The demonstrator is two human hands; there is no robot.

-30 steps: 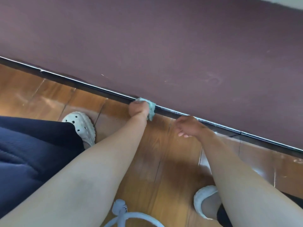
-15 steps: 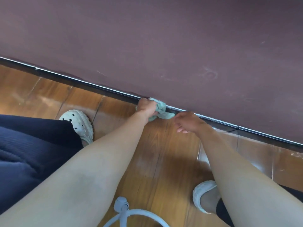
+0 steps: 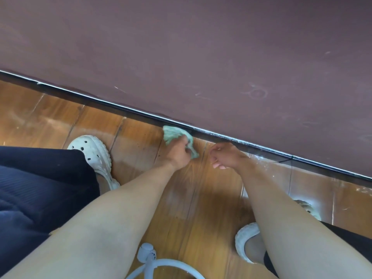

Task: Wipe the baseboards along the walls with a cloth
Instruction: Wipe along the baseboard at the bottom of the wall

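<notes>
The left hand grips a pale green cloth, its fingers curled round the bunched fabric from below. The upper edge of the cloth meets the dark baseboard and the rest of it spreads down toward the wooden floor. The right hand is just beside the left, near the baseboard, its fingers loosely bent and holding nothing; whether it touches the floor or the board I cannot tell. The baseboard runs as a narrow dark strip with a shiny upper edge, slanting from upper left to lower right beneath a maroon wall that bears faint chalky scribbles. To the right of the hands, pale specks and smears show on the baseboard and on the floor next to it. Both bare forearms reach in from the bottom edge. A white perforated clog stands on the floor at the left beside dark navy clothing, and a second white clog shows partly behind the right forearm. A pale grey ring with a small fitting lies at the bottom edge between the arms.
</notes>
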